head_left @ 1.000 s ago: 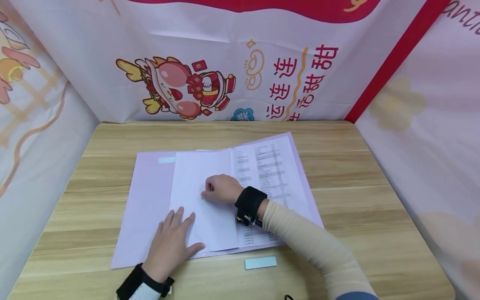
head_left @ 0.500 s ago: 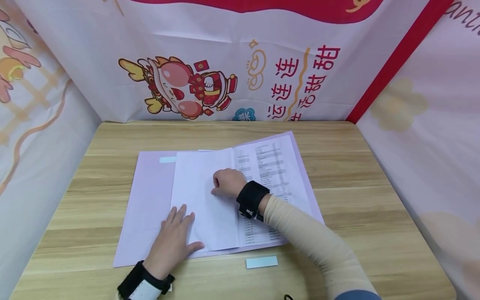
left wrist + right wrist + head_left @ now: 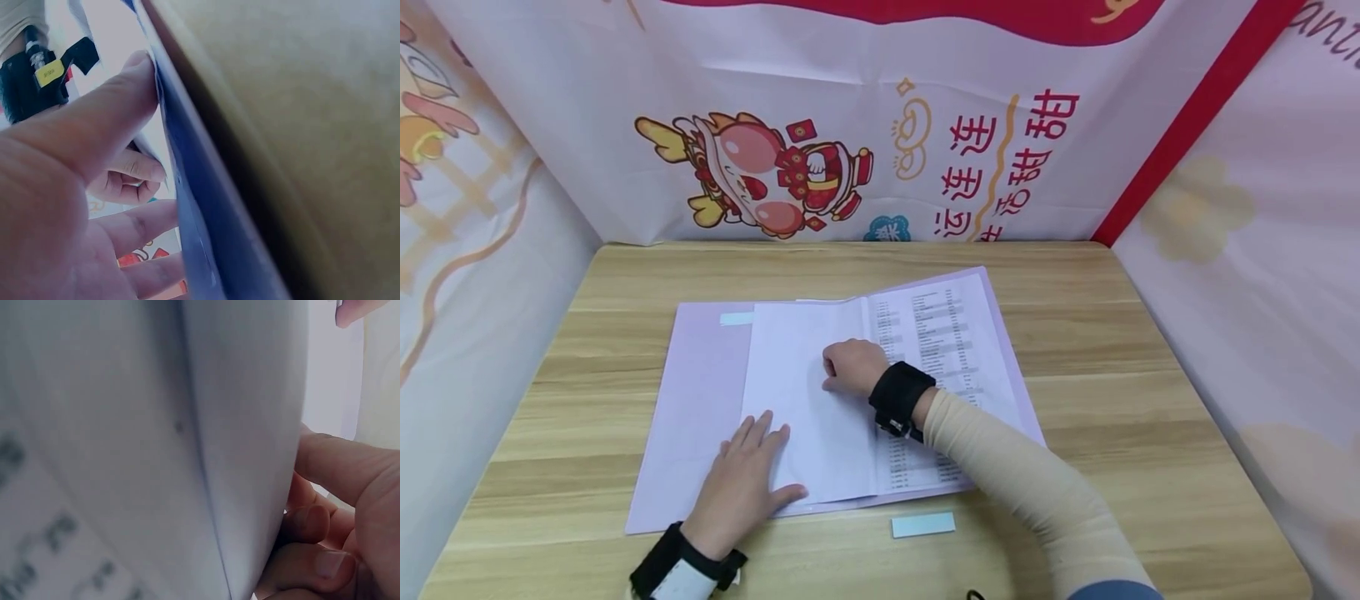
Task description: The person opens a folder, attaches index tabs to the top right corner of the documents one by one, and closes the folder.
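Note:
A lavender folder (image 3: 692,392) lies spread on the table. Its white page (image 3: 805,450) is turned to the left, and a printed sheet (image 3: 992,358) with rows of text shows on the right side. My left hand (image 3: 737,492) lies with spread fingers across the page's left edge and the folder cover. My right hand (image 3: 855,367), fingers curled in, rests on the white page near the fold. In the right wrist view, the curled fingers (image 3: 306,550) meet the page surface and nothing shows within them.
A pale blue strip (image 3: 923,525) lies on the wooden table (image 3: 1150,433) in front of the folder. Another pale blue label (image 3: 736,318) sits on the upper left of the cover. Printed cloth (image 3: 850,50) hangs behind the table and at both sides.
My right hand has slid a little up and to the right on the page, then stayed almost still. My left hand has kept its place.

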Action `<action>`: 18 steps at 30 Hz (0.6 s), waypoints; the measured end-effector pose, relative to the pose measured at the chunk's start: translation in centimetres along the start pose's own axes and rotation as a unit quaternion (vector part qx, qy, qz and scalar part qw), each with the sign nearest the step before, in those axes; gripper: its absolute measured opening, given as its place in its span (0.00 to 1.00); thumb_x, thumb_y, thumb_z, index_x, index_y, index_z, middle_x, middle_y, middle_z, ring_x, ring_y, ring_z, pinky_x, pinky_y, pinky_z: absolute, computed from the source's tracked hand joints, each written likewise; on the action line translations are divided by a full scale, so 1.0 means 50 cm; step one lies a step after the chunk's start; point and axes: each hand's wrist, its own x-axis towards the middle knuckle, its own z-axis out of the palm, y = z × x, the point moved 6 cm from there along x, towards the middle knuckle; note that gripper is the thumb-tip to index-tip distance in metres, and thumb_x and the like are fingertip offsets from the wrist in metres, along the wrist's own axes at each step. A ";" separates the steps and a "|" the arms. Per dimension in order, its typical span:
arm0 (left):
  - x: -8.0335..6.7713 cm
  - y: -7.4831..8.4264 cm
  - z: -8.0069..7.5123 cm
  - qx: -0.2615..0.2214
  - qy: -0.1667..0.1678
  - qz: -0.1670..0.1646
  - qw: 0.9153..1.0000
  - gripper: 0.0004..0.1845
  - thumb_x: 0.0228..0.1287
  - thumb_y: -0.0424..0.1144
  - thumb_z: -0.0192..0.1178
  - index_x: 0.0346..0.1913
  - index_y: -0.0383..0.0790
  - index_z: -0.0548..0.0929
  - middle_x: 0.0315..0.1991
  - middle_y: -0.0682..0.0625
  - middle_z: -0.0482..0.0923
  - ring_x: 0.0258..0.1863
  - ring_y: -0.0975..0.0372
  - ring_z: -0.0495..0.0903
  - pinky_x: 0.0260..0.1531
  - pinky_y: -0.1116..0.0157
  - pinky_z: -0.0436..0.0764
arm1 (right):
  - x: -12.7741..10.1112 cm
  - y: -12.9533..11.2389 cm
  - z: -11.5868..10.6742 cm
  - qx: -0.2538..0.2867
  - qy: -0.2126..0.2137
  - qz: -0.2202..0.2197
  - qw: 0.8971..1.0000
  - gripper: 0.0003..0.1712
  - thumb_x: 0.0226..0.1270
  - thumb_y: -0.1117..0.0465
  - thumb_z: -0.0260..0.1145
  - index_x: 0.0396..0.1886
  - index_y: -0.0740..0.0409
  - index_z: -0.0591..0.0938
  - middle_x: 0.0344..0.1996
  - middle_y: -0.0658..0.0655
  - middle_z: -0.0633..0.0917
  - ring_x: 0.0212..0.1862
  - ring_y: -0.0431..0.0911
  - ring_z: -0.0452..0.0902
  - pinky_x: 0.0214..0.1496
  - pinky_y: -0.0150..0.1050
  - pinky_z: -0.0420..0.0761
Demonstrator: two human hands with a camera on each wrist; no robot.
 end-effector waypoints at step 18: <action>0.000 0.006 -0.013 0.021 -0.006 -0.008 1.000 0.46 0.49 0.59 0.77 0.67 0.34 0.78 0.71 0.29 0.66 0.71 0.33 0.62 0.62 0.29 0.63 | -0.007 0.000 -0.002 0.007 0.001 0.010 1.000 0.14 0.66 0.50 0.74 0.28 0.50 0.80 0.22 0.46 0.79 0.28 0.41 0.74 0.30 0.32 0.70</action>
